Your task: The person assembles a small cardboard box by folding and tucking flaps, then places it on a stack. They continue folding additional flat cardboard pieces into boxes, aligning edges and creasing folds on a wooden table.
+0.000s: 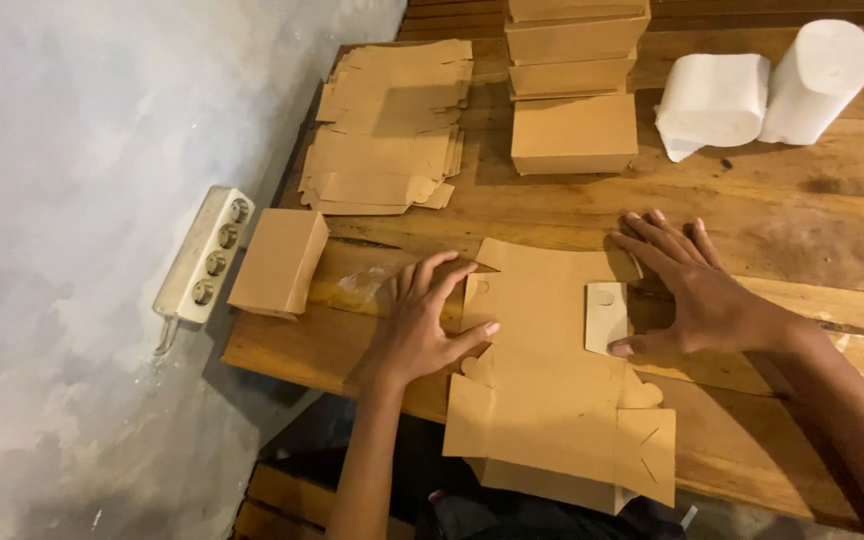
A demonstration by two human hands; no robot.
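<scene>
Flat brown cardboard box blank (pixel 552 370) lies on the table (pixel 782 240) between both hands, long axis running toward the near edge and overhanging it; left hand (pixel 422 320) presses its left flap, right hand (pixel 697 290) its right, both spread flat, gripping nothing

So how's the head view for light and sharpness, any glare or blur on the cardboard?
Head view: warm, dim light; the flat cardboard blank under the left hand and right hand reads sharp, no glare. Soft shadows fall beside the folded box. The white rolls look slightly overexposed; the wall is mottled.
</scene>
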